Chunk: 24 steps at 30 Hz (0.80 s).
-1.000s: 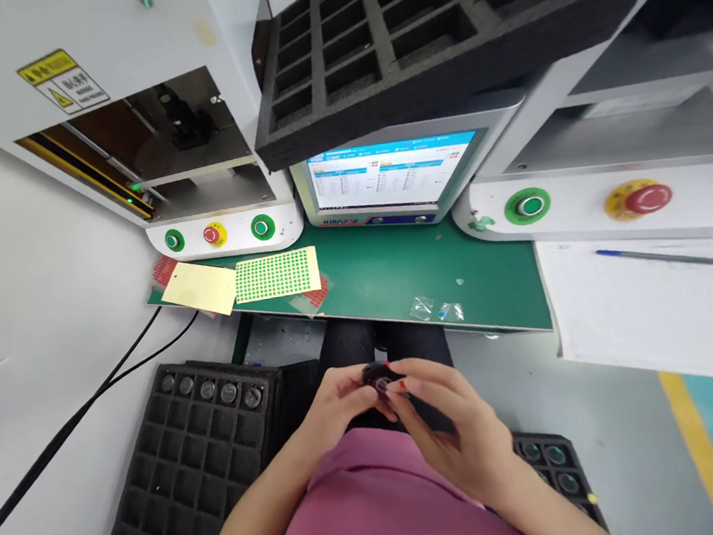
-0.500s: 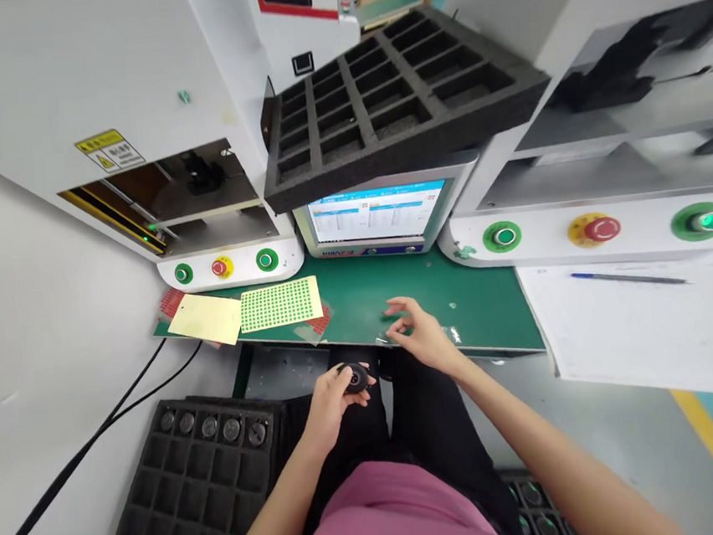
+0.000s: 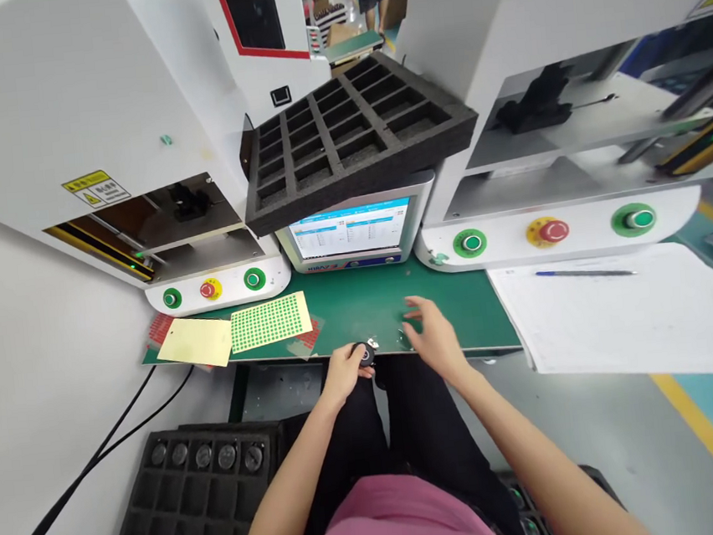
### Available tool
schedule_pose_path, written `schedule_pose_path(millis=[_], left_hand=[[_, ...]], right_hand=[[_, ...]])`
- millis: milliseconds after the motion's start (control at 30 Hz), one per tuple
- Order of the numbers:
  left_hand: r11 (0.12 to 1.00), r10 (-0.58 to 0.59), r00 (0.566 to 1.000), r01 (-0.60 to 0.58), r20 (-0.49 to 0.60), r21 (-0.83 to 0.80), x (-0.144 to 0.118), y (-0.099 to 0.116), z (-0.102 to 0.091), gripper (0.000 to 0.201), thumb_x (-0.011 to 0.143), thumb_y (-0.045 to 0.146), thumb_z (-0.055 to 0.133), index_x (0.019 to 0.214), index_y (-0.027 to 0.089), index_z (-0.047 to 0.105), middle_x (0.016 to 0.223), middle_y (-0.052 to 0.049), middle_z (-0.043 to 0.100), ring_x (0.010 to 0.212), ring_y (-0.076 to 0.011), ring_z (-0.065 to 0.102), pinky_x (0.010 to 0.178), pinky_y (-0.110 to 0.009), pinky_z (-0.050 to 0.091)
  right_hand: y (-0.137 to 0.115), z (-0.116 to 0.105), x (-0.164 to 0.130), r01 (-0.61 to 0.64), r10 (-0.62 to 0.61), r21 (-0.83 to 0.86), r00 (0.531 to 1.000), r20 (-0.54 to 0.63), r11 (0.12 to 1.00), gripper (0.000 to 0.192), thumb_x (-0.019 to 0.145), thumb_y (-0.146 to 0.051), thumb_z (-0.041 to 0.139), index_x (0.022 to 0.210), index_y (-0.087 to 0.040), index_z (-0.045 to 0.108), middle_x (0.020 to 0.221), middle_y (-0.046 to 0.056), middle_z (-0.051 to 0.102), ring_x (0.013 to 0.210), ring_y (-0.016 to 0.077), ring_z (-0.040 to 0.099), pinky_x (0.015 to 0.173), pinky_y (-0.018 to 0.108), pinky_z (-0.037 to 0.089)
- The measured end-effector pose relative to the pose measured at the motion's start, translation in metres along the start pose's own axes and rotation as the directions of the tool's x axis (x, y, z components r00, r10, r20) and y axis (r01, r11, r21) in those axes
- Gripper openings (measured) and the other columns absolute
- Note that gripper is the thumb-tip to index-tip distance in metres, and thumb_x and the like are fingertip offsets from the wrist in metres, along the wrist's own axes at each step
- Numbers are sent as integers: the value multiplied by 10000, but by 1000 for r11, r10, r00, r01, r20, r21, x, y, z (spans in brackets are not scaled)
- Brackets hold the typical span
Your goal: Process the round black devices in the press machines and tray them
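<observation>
A small round black part (image 3: 365, 354) with a ringed centre is gripped between the thumb and fingers of my left hand (image 3: 342, 376), at the front edge of the green work surface (image 3: 360, 301). My right hand (image 3: 436, 342) is over that surface, to the right of the part, its thumb and forefinger apart with nothing visible between them. Beside its fingertips lies a small shiny clear scrap (image 3: 405, 340). Another shiny bit (image 3: 372, 343) shows right beside the black part; whether it touches the part I cannot tell.
A sheet of green dot stickers (image 3: 270, 322) and a plain yellow card (image 3: 195, 342) lie left. Behind are a screen (image 3: 346, 233) and a tilted black foam tray (image 3: 360, 174). Papers (image 3: 589, 321) with a pen (image 3: 586, 273) lie right. Another foam tray (image 3: 191, 519) holds several round parts.
My left hand has lifted the black part up to the work surface's edge, closer to my right hand. My right thumb and forefinger have spread wider. The camera view has shifted.
</observation>
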<state>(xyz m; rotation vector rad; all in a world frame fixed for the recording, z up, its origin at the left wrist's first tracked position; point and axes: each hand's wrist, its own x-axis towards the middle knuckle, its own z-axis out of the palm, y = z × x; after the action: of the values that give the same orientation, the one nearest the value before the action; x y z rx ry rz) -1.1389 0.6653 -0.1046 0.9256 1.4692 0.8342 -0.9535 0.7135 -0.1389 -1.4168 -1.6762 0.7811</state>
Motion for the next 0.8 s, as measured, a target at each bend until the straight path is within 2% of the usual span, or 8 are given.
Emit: schedule_pose_path(millis=[67,167,233,300,400,467,600,800], left_hand=[[994,32,999,-29,-29,109,2,0,-5,415,882,478,525,783,98,659,651,-59,648,525,-140,646,504,-239,543],[940,148,982,-104,-114,325,10,8,-14,323,939,347,464,942,116,690,802,-88,705,675,-178,692,643,-294,585],[857,266,948,-150,-174,493,20,15,-16,276,932,275,492,1091,150,679,1000,-115,709,900,-230,690,832,-368,569],[748,370,908,-167,-195,642,31,19,-17,313,912,188,509,1188,160,653,1175,-146,663,1103,-286,615,996,-453,482],[591,460,874,-172,-154,788,41,19,-15,384,890,84,461,1230,131,633,1257,-179,624,1170,-322,562,1049,-531,418],[504,498,861,-193,-100,842,43,16,-16,418,876,54,441,1252,115,614,1296,-185,604,1173,-317,559,1052,-536,420],[398,543,840,-252,-5,882,37,10,-19,469,822,34,476,1277,84,579,1342,-185,577,1259,-312,510,1102,-523,394],[409,569,821,-324,39,853,15,17,-9,392,867,114,466,1237,64,586,1344,-227,555,1348,-346,432,1122,-576,358]], right_hand=[[12,-18,-13,-93,89,-32,991,-101,995,388,826,-268,496,1199,-168,453,1106,149,601,835,232,643,804,448,540],[23,-32,-29,-192,180,-54,968,-173,980,438,786,-351,518,1174,-163,442,1047,153,619,795,243,645,720,429,546],[23,-31,-33,-219,204,-61,960,-192,974,460,756,-369,536,1161,-169,447,1062,153,618,814,247,646,722,423,544],[20,-27,-32,-231,212,-70,955,-209,970,455,732,-348,534,1145,-175,455,1089,153,608,806,241,645,746,431,537],[14,-21,-28,-247,222,-83,947,-232,965,420,721,-298,500,1120,-169,466,1091,155,591,725,220,637,749,441,527],[11,-21,-25,-251,224,-91,944,-242,964,408,725,-275,475,1117,-163,467,1080,155,583,711,221,634,735,439,523],[7,-24,-24,-235,204,-115,951,-232,965,420,719,-237,461,1133,-166,472,1077,154,564,860,270,635,734,427,513],[8,-25,-15,-234,204,-114,952,-227,965,427,688,-152,452,1109,-190,507,1010,132,574,757,253,596,728,432,504]])
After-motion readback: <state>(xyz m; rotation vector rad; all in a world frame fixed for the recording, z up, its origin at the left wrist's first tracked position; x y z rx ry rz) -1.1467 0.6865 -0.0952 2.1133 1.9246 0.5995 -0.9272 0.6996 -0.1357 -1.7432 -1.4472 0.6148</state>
